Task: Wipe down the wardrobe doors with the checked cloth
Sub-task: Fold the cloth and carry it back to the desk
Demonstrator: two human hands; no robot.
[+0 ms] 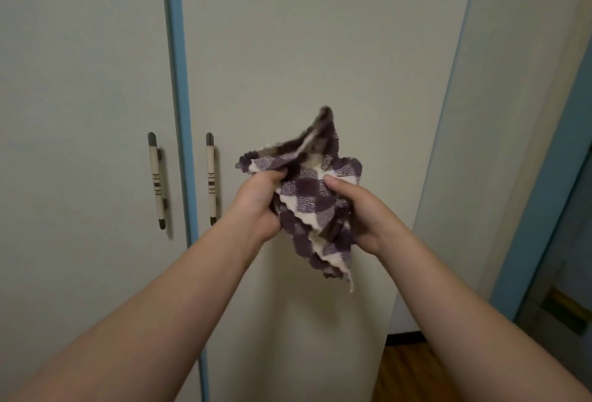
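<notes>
Both hands gripped the bunched checked cloth (312,196) at centre frame, the left hand (261,201) closed on its left edge, the right hand (358,209) pinching its right side. The cloth hung between them, its long axis running top to bottom, held off the wardrobe door (320,49) directly behind it. The handles (211,177) stood left of centre, nearer the left hand.
</notes>
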